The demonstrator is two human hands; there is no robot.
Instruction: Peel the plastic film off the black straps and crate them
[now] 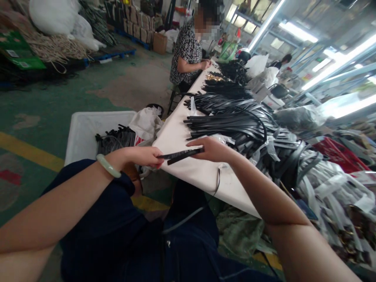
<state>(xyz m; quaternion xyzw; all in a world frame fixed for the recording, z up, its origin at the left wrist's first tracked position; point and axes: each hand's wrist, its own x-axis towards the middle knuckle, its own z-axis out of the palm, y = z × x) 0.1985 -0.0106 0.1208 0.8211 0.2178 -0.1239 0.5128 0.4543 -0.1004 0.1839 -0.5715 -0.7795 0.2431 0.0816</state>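
Observation:
A flat black strap stretches between my two hands over the near corner of the table. My left hand, with a pale bangle on its wrist, has its fingers closed on the left end of the strap. My right hand pinches the strap between thumb and fingers farther right. One squared end sticks out close to my left fingers; whether this is one folded strap or two, I cannot tell. Just beyond my right hand lies a bundle of black straps on the white tabletop.
A white bin holding dark strips stands at the left, beside a white bag. Farther along the table sits a co-worker. A thin strip hangs from the table over my lap. Clear plastic and straps are heaped at the right.

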